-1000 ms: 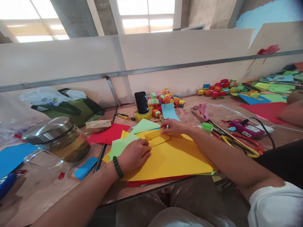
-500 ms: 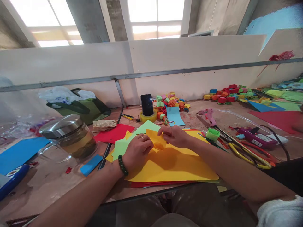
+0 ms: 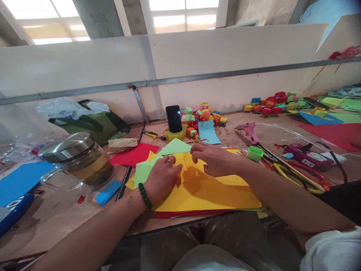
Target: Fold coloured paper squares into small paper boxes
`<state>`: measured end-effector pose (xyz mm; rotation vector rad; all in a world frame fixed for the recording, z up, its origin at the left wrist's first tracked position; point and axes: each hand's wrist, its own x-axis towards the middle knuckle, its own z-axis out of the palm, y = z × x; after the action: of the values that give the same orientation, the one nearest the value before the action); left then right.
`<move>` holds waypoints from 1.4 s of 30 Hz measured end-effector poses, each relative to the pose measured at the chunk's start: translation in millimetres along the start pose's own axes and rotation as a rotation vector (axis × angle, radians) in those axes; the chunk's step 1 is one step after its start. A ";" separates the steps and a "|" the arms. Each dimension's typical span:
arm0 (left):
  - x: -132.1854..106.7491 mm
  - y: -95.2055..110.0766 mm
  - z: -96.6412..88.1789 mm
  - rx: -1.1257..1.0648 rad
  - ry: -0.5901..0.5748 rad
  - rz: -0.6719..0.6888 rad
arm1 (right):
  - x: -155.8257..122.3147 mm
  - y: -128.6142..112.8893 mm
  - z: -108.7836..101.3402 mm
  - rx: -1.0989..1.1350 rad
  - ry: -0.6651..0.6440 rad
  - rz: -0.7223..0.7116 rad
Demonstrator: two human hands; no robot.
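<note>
A small folded piece of yellow paper [image 3: 185, 165] lies on a stack of larger yellow sheets [image 3: 214, 194], its outline blending into them. My left hand [image 3: 163, 175], with a ring and a green bead bracelet, is curled at the left of the piece and pins it, thumb pointing right. Over its right side hovers my right hand [image 3: 213, 158], fingers bent and apart, with nothing visible between them. Light green sheets [image 3: 142, 173] stick out from beneath my left hand, and a red sheet shows under the stack's front edge.
A glass teapot [image 3: 81, 162] stands at left near a blue paper strip [image 3: 108, 192]. Behind are a phone [image 3: 174, 119] on a tape roll [image 3: 176, 134] and piled paper cubes [image 3: 204, 116]. To the right lie a pink glue gun [image 3: 249, 131], a green paper box [image 3: 254, 153] and yellow-handled scissors [image 3: 293, 178].
The small yellow paper, raised between both hands before, is now lower against the stack. My right fingers have let go and spread. The camera view has tilted slightly down.
</note>
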<state>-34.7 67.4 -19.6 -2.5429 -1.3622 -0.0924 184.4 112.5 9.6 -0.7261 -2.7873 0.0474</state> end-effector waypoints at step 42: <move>-1.7 8.8 -5.6 -0.141 -0.110 -0.133 | 12.1 -0.5 37.3 -0.015 -0.088 -0.126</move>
<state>-28.0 59.9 -16.2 -2.6035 -1.6199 -0.0770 164.4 119.1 -23.4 -0.5632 -2.9136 0.0349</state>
